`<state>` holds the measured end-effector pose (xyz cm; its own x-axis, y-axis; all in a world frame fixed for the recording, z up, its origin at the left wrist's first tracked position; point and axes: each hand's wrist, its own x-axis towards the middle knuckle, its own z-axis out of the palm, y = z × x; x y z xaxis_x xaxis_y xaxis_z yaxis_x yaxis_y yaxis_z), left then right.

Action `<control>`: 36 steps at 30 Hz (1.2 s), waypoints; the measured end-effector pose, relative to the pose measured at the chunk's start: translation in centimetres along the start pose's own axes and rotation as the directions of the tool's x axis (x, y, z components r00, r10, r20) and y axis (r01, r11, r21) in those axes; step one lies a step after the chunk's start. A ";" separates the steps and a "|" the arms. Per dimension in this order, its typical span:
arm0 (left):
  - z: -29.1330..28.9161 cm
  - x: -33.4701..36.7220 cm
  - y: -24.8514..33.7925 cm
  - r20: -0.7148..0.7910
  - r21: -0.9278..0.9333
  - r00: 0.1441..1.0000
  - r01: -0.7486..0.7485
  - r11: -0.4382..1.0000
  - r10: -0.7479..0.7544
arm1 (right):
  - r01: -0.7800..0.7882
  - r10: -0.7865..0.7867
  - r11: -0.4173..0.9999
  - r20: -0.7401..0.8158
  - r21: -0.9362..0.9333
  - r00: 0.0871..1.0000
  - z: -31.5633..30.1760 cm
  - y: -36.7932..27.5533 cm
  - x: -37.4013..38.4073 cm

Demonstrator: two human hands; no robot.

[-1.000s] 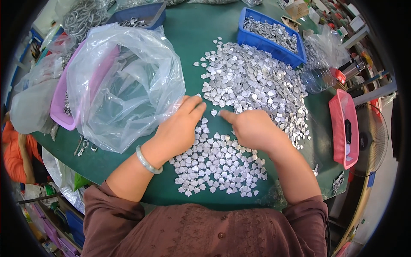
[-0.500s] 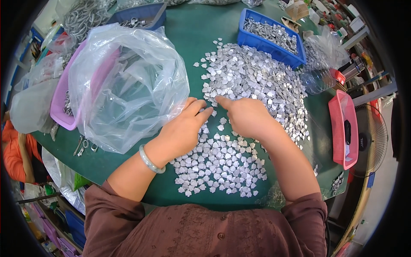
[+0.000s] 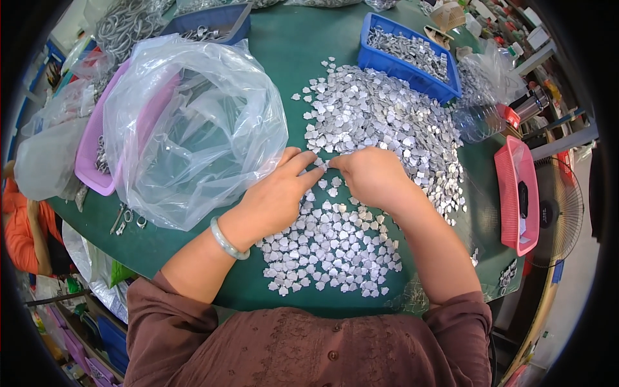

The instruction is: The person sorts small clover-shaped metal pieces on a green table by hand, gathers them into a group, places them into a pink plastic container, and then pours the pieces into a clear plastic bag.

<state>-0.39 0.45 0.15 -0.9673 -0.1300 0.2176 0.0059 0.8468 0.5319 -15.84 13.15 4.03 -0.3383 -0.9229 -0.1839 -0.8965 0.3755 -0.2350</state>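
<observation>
Many small flat silver metal pieces with notched edges lie on the green table: a large heap (image 3: 387, 116) at the right and a thinner spread (image 3: 332, 251) nearer me. Between these two groups my left hand (image 3: 274, 193), with a pale bangle on its wrist, rests with fingers apart, their tips by a few loose pieces. Facing it, my right hand (image 3: 377, 174) has its index finger stretched out, touching a piece at the heap's near left edge; its other fingers are curled under and partly hidden. A clear plastic bag (image 3: 193, 135) stands wide-mouthed beside my left hand.
Behind the heap is a blue bin (image 3: 412, 80) of metal parts. A purple basket (image 3: 93, 171) stands partly behind the bag, and another blue tray (image 3: 238, 29) lies at the far left. At the right are a pink basket (image 3: 509, 174) and a fan (image 3: 570, 213).
My right index finger has shifted slightly down and toward me, bringing its tip nearer my left fingertips. My left hand has barely moved.
</observation>
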 end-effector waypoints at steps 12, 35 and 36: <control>0.5 0.4 -0.1 -0.050 0.017 0.999 0.022 1.000 -0.021 | -0.050 0.051 0.999 0.041 -0.016 0.998 -0.4 0.4 -0.6; 0.1 -0.1 -0.2 0.037 -0.033 0.998 0.051 0.998 -0.050 | -0.082 0.088 0.994 0.080 -0.070 0.993 -0.5 -0.8 1.4; 0.1 -0.3 -0.5 0.035 -0.032 0.998 0.056 0.998 -0.054 | -0.077 0.083 0.995 0.082 -0.069 0.993 -0.5 -1.0 1.4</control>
<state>-0.16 0.13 -0.22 -0.9745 -0.1577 0.1595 -0.0399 0.8216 0.5687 -15.58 11.47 4.50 -0.3871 -0.8784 -0.2801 -0.8853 0.4390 -0.1533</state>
